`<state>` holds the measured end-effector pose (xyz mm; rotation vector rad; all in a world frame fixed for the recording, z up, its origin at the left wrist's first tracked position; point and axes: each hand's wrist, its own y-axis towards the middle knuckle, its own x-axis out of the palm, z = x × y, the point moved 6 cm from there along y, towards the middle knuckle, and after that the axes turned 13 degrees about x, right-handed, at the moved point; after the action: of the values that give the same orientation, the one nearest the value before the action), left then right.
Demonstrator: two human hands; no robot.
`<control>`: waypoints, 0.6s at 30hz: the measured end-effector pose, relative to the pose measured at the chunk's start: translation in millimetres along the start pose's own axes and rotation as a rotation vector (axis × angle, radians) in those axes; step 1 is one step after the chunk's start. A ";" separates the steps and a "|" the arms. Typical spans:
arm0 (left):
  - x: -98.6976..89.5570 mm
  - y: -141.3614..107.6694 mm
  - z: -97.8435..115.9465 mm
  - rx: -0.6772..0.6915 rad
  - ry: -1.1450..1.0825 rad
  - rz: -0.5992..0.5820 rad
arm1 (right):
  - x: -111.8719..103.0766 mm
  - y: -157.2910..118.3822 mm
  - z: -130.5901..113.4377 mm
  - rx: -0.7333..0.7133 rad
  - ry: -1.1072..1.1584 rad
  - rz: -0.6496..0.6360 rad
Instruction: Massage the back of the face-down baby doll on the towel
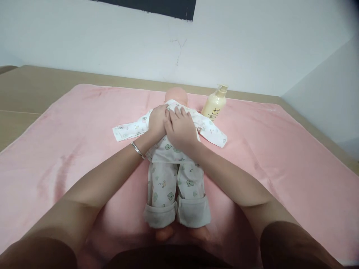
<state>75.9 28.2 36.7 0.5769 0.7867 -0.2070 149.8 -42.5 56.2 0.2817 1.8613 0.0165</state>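
A baby doll (176, 96) in a white printed top (167, 148) and matching trousers (163, 186) lies stretched out, head away from me. Its face does not show. Both sleeves spread to the sides, and the trouser cuffs are turned up above the feet. My left hand (157, 121) rests flat on the upper part of the top, a silver bracelet (138, 150) at its wrist. Beside it, touching it, my right hand (181, 127) lies flat with fingers stretched out. Neither hand grips anything.
A pink blanket (92, 157) lies under the doll on a tan table (50, 82). Just right of the doll's head stands a pale yellow pump bottle (215, 104). A white wall (238, 48) with a dark panel (168, 6) rises behind.
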 end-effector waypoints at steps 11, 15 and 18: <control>-0.7 -3.8 -0.6 -0.006 0.003 0.033 | 2.5 43.4 38.6 0.119 0.112 -0.064; -1.4 -4.3 -4.7 -0.026 -0.044 0.039 | 0.8 13.0 16.1 0.053 -0.010 -0.012; -1.8 -5.1 -6.7 -0.036 -0.075 0.027 | 0.9 1.7 1.6 -0.074 -0.041 -0.044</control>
<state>68.6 27.6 32.2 0.5422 0.7089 -0.1881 151.3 -40.8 55.2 0.1884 1.8213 0.0493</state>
